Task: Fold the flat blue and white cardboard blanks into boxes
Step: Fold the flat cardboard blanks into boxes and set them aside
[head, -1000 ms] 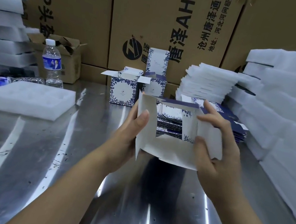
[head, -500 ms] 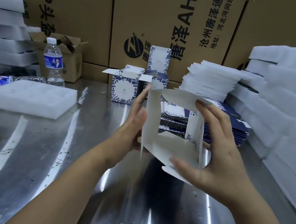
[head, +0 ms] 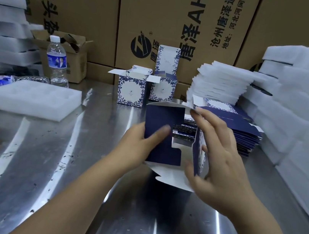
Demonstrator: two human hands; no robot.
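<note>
Steel table [head: 43, 160] fills the foreground; above it the left hand [head: 139, 144] grips the half-folded blank [head: 164, 116], thumb on its navy panel, while the right hand [head: 221, 157] clasps its floral side. Just behind lies the stack of flat blanks [head: 244, 138], with two folded boxes [head: 131, 90] beyond.

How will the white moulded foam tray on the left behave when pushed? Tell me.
The white moulded foam tray is probably very light for its bulk, so it would likely skid across the shiny steel table. Its pocketed foam looks soft and may dent under pinching fingers.
</note>
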